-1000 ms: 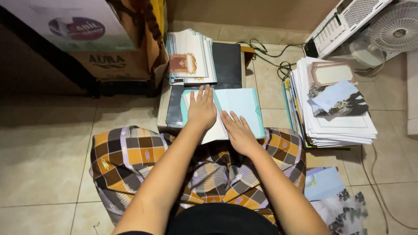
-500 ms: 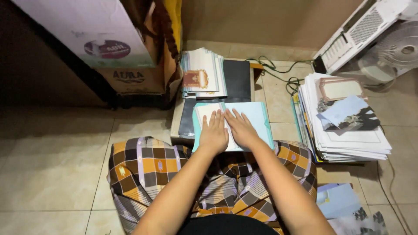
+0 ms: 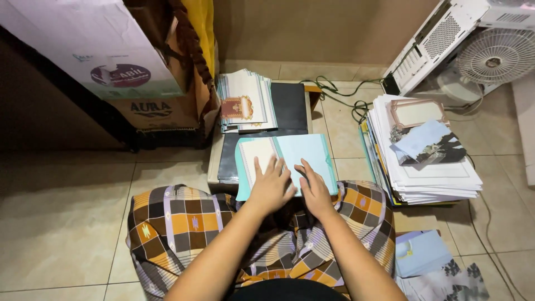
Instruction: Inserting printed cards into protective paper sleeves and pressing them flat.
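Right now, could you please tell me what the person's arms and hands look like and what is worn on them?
Both forearms are bare, with no sleeves in view. The left hand and the right hand wear no gloves, and no rings, watch or bracelets show. The fingers look short and the nails plain. Below the arms a checked cloth in orange, brown and grey covers the lap.

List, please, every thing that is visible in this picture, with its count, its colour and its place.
Folder: one, pale teal, open on the low table, under both hands.
Low table: one, dark top, before the knees.
Card stack: one, white and teal, at the table's far end.
Paper pile: one, mostly white, on the floor at right.
Cardboard box: one, brown, at upper left.
Fan: one, white, at upper right.
Cable: green, on the floor behind the table.
Checked cloth: orange and brown, over the lap.
Left hand: flat on the folder.
Right hand: flat on the folder.
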